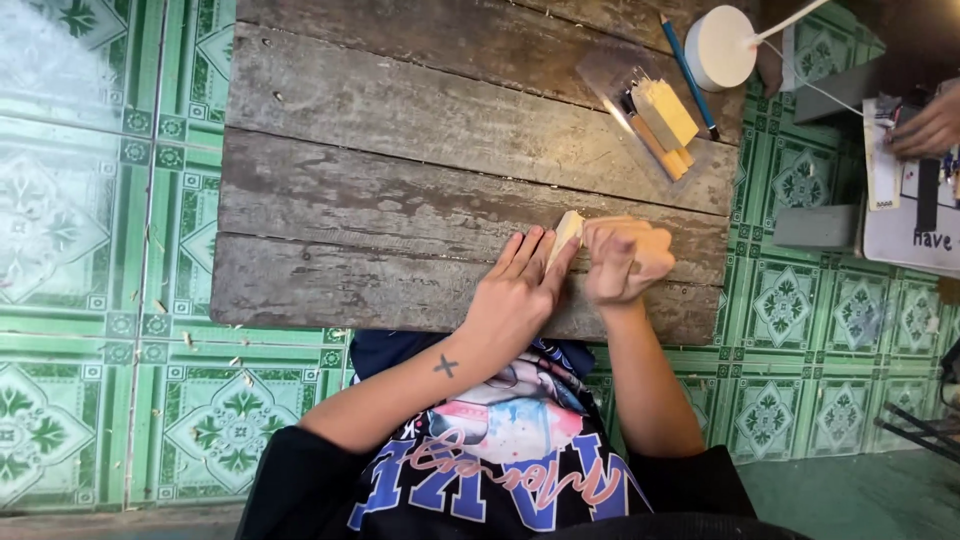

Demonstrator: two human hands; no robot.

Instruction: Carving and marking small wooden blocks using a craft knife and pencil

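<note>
On the weathered grey plank table (400, 190), near its front edge, the left hand (515, 295) lies with fingers stretched flat, their tips pressing a small pale wooden piece (568, 232). The right hand (625, 258), just beside it on the table, is curled closed against the same piece; it is blurred. Toward the table's far right corner lie yellow wooden blocks (665, 120), a blue pencil (688, 72) and a white round lamp base (722, 45).
</note>
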